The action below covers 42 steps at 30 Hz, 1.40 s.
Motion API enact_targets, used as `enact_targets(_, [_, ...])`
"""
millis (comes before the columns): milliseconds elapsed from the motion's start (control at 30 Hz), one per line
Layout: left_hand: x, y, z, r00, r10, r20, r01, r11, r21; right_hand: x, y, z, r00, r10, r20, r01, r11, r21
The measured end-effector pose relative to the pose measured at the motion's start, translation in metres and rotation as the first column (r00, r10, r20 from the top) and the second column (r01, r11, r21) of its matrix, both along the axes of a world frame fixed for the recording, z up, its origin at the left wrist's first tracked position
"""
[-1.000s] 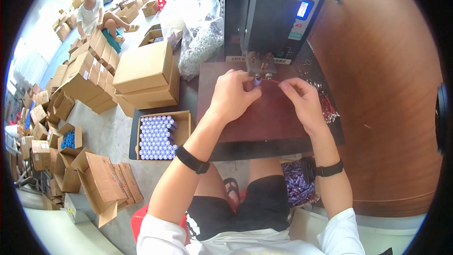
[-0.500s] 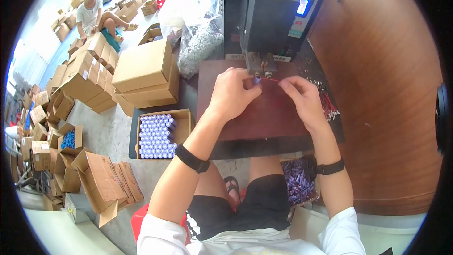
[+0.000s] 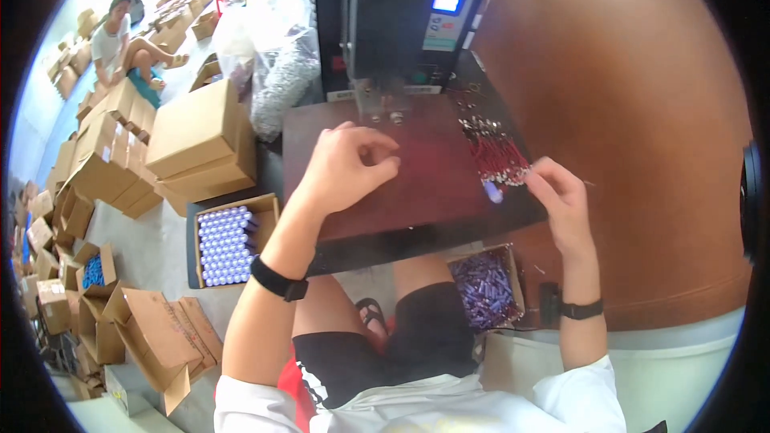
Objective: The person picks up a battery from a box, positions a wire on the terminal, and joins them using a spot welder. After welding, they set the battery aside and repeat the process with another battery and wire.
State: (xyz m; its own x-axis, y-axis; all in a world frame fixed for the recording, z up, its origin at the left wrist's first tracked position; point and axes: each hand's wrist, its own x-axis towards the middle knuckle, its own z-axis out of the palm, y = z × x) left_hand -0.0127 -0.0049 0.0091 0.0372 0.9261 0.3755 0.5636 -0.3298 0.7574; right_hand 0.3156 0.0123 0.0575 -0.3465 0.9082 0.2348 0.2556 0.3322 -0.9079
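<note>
My left hand [image 3: 349, 170] hovers over the left part of the dark red work board [image 3: 373, 212], below the machine's small metal tips [image 3: 387, 118]. Its fingers curl loosely, with a gap between thumb and forefinger and nothing visible between them. Beyond the board's right edge, my right hand [image 3: 564, 202] has thumb and forefinger pinched beside the ends of a bundle of red wires [image 3: 496, 152]. Whatever is in that pinch is too small to make out. A blurred purple cylindrical battery cell [image 3: 492, 192] shows just left of those fingertips; whether a wire joins it to them is unclear.
The black machine [image 3: 393, 32] with a lit screen stands behind the board. An open carton of upright purple cells [image 3: 227, 244] sits at left, and a box of loose cells [image 3: 487, 289] below at right. Stacked cartons [image 3: 196, 132] and a seated person [image 3: 120, 48] are farther left.
The cell has left my left hand and the machine tips and is now by the wire bundle at right. My right hand has moved right and down. The whole view has shifted.
</note>
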Motion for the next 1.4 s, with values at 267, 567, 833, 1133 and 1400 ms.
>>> enact_targets(267, [0.008, 0.003, 0.004, 0.999, 0.028, -0.029, -0.029, 0.999, -0.035, 0.14, -0.045, -0.045, 0.839, -0.066, 0.539, 0.258, 0.922, -0.289])
enact_targets(567, [0.008, -0.004, 0.003, 0.994, 0.099, -0.048, -0.101, 0.994, -0.047, 0.086, 0.038, -0.127, 0.903, -0.22, 0.369, 0.239, 0.971, -0.006])
enact_targets(833, [-0.03, -0.08, 0.028, 0.982, 0.191, 0.0, -0.19, 0.979, -0.08, 0.066, 0.081, -0.152, 0.84, -0.267, 0.473, 0.234, 0.964, 0.129])
enact_targets(1133, [-0.093, -0.159, -0.011, 0.792, 0.032, -0.609, -0.201, 0.957, -0.211, 0.068, 0.089, -0.12, 0.832, -0.204, 0.515, 0.168, 0.979, 0.116])
enact_targets(1400, [-0.089, -0.159, -0.002, 0.797, 0.014, -0.603, -0.177, 0.961, -0.211, 0.075, 0.074, -0.073, 0.832, -0.327, 0.448, 0.193, 0.928, 0.318])
